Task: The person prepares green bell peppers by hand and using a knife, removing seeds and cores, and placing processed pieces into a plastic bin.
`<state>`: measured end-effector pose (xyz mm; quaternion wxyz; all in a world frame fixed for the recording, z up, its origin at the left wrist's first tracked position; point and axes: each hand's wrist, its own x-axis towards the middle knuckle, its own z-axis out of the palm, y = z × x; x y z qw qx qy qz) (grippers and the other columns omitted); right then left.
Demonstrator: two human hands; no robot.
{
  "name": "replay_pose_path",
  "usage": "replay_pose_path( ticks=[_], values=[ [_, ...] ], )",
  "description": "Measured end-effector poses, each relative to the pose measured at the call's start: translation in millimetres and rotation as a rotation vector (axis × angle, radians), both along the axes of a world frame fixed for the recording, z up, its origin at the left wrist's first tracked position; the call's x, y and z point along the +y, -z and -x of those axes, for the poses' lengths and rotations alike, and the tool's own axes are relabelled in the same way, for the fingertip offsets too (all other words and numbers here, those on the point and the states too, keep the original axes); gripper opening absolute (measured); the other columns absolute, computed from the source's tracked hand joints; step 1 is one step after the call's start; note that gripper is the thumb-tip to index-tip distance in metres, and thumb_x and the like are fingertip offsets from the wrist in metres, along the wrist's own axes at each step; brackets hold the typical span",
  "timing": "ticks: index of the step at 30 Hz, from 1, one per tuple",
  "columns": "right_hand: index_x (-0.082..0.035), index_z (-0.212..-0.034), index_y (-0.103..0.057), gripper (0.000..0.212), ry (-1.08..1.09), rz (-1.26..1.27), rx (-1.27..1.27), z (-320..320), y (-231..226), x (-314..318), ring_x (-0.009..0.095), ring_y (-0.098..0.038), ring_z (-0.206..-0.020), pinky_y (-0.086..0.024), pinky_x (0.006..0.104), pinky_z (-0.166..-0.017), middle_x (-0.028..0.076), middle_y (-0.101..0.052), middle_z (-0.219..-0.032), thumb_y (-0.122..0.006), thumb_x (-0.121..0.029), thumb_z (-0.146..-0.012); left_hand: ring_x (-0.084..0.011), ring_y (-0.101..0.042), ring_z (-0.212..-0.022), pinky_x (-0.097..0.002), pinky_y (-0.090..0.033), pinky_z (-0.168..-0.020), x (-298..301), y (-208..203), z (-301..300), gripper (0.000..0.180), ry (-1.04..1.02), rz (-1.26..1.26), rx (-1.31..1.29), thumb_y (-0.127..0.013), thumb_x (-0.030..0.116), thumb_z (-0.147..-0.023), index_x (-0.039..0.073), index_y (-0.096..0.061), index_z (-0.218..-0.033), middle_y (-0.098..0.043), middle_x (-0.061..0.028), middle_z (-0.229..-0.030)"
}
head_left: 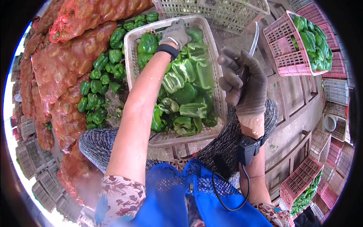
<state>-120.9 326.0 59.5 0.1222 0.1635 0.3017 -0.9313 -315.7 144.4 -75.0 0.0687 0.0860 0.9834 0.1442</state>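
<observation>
My right hand (245, 81), in a dark, soiled glove, is closed round a knife. The knife's curved blade (255, 39) points up and away, beyond the right rim of a pale plastic crate (172, 140). Inside that crate lie green bell peppers (186, 93), some whole and some cut open with pale insides showing. My left hand (176, 34), in a grey glove, reaches into the crate's far end, among the peppers. Its fingers bend down out of sight, so what they hold, if anything, is hidden.
Red mesh sacks (72, 60) are piled on the left. Loose whole green peppers (99, 81) lie between them and the crate. Another pale crate (215, 15) stands behind. At the right are a pink crate (285, 47) heaped with peppers and a reddish crate (302, 179) of greens.
</observation>
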Motion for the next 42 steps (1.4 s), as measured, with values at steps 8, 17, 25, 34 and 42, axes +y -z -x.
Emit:
replay_pose_path(
  ticks=[8, 17, 25, 34, 42],
  values=[
    [0.003, -0.108, -0.055, 0.036, 0.076, -0.024, 0.018, -1, 4, 14, 0.008, -0.044, -0.051, -0.043, 0.027, -0.051, 0.012, -0.063, -0.09, -0.052, -0.03, -0.094, -0.0364, -0.048, -0.126, -0.0413, -0.04, -0.104, 22, -4, -81, 0.06, 0.402, 0.008, -0.089, -0.063, 0.022, -0.081, 0.01, -0.045, -0.137, -0.055, -0.0201, -0.129],
    [0.004, -0.109, -0.058, 0.037, 0.093, -0.033, 0.022, -4, 10, 17, 0.008, -0.043, -0.049, -0.041, 0.0257, -0.048, 0.013, -0.064, -0.091, -0.051, -0.03, -0.094, -0.0319, -0.061, -0.106, -0.041, -0.051, -0.087, 33, 58, -74, 0.051, 0.416, 0.318, 0.006, -0.047, 0.01, -0.087, 0.004, -0.043, -0.138, -0.063, -0.0182, -0.114],
    [0.003, -0.107, -0.057, 0.034, 0.064, 0.032, 0.097, 2, 15, 24, 0.008, -0.044, -0.049, -0.042, 0.0266, -0.053, 0.014, -0.065, -0.092, -0.052, -0.028, -0.094, -0.0361, -0.059, -0.112, -0.0422, -0.047, -0.096, 23, 32, -10, 0.038, 0.297, 0.225, -0.159, -0.05, 0.017, -0.089, 0.004, -0.053, -0.125, -0.062, -0.022, -0.118],
    [0.005, -0.108, -0.055, 0.036, 0.064, -0.045, 0.138, -4, 12, 21, 0.007, -0.044, -0.053, -0.042, 0.0246, -0.054, 0.014, -0.063, -0.095, -0.052, -0.028, -0.093, -0.0383, -0.045, -0.127, -0.0438, -0.034, -0.107, 4, 27, -96, 0.075, 0.415, 0.246, -0.054, -0.056, 0.059, -0.085, 0.01, -0.043, -0.14, -0.052, -0.0211, -0.133],
    [0.014, -0.111, -0.054, 0.044, -0.098, -0.028, 0.198, -5, 11, 16, 0.007, -0.039, -0.054, -0.023, 0.017, -0.034, 0.004, -0.049, -0.071, -0.052, -0.027, -0.096, -0.032, -0.056, -0.113, -0.0416, -0.046, -0.095, -43, 24, -153, 0.065, 0.435, 0.195, -0.001, -0.06, 0.055, -0.083, 0.004, -0.056, -0.123, -0.063, -0.0175, -0.111]
  ],
)
